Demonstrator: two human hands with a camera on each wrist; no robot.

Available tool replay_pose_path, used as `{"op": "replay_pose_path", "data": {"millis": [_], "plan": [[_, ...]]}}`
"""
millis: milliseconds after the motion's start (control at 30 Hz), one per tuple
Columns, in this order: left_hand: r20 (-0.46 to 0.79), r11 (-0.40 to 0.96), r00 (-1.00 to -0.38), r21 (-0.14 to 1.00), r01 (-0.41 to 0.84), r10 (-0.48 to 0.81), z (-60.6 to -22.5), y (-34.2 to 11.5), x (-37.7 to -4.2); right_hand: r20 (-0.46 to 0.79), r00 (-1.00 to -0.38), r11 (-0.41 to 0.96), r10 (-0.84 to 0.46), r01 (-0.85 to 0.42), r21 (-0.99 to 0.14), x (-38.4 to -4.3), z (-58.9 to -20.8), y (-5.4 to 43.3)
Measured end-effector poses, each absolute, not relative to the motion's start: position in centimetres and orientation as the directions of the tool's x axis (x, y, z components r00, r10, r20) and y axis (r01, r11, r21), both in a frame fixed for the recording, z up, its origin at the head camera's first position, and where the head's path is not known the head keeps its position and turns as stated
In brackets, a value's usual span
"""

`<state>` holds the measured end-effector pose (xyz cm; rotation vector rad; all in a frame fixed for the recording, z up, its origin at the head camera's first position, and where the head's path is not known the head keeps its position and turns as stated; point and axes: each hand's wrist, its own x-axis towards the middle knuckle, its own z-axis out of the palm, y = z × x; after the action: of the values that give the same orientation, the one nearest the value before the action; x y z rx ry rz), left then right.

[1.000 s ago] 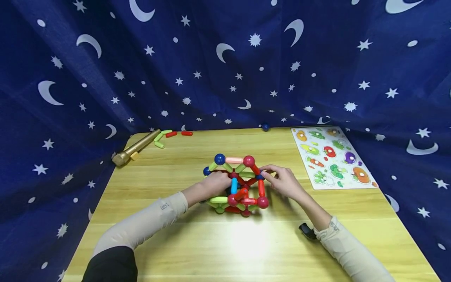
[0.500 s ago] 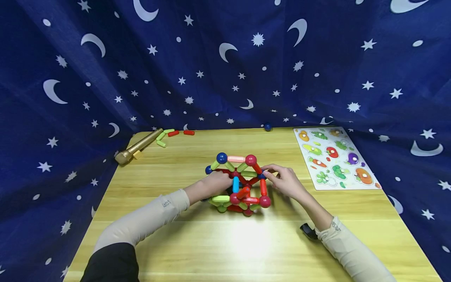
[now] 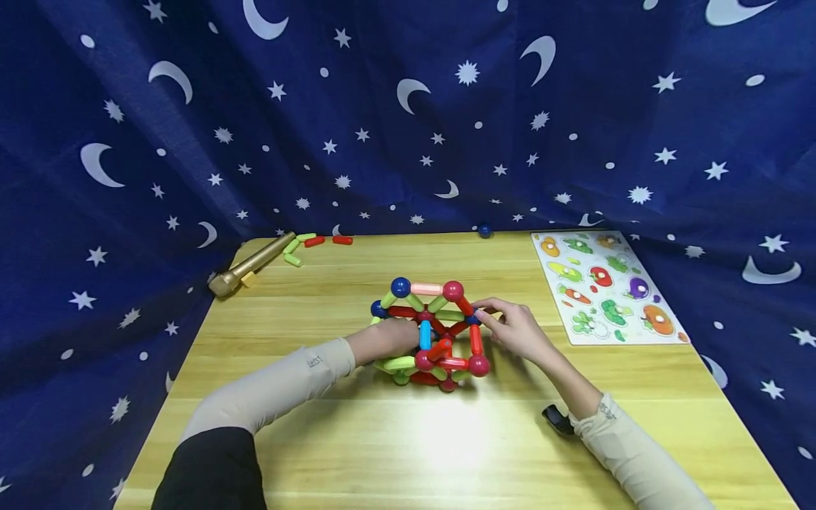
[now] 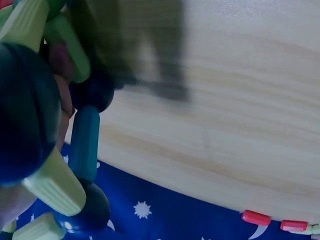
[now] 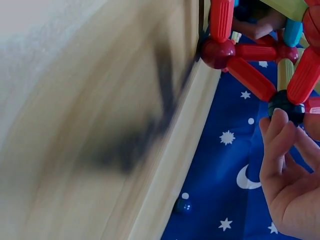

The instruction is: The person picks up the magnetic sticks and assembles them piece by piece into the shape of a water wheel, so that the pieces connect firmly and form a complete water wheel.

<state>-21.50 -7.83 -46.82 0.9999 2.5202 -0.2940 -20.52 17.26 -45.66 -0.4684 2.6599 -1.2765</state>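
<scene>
A frame of magnetic rods and balls [image 3: 453,290] stands mid-table, in red, green, pink and light blue. My left hand [image 3: 389,337] reaches into it from the left, its fingertips hidden behind rods in the head view. Bent fingers [image 5: 262,26] of that hand show inside the frame in the right wrist view; I cannot tell what they hold. With thumb and fingers my right hand [image 3: 515,328] pinches a dark blue ball [image 5: 286,106] at the frame's right corner. Close to the left wrist camera are dark balls [image 4: 22,112] and a teal rod [image 4: 85,142].
A gold microphone [image 3: 251,266] lies at the back left, beside loose green and red rods [image 3: 314,241]. One loose blue ball [image 3: 485,231] sits at the back edge. A vegetable puzzle board [image 3: 556,297] lies at right; a black object [image 3: 557,419] is by my right sleeve.
My left hand has moved slightly right and down, deeper into the frame, its sleeve following. The right hand keeps its pinch on the ball; the view shifted a little.
</scene>
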Motion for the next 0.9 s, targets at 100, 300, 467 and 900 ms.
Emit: {"op": "replay_pose_path", "data": {"millis": [100, 300, 467, 900], "plan": [[-0.467, 0.722, -0.646, -0.022, 0.692, 0.604, -46.3, -8.1, -21.4, 0.002, -0.937, 0.589, -0.348, -0.220, -0.778, -20.4, -45.6, 17.0], [-0.423, 0.714, -0.645, 0.005, 0.700, 0.636, -45.1, -8.9, -21.1, 0.004, -0.945, 0.609, -0.328, -0.214, -0.764, -20.3, -45.6, 16.8], [-0.367, 0.727, -0.668, 0.038, 0.685, 0.648, -44.2, -9.6, -21.1, -0.006, -0.947, 0.609, -0.321, -0.201, -0.767, -20.4, -45.5, 16.8], [-0.112, 0.840, -0.887, 0.392, 0.375, 0.448, -40.5, -15.8, -18.5, -0.022, -0.944, 0.609, -0.329, -0.195, -0.769, -20.5, -45.4, 16.8]]}}
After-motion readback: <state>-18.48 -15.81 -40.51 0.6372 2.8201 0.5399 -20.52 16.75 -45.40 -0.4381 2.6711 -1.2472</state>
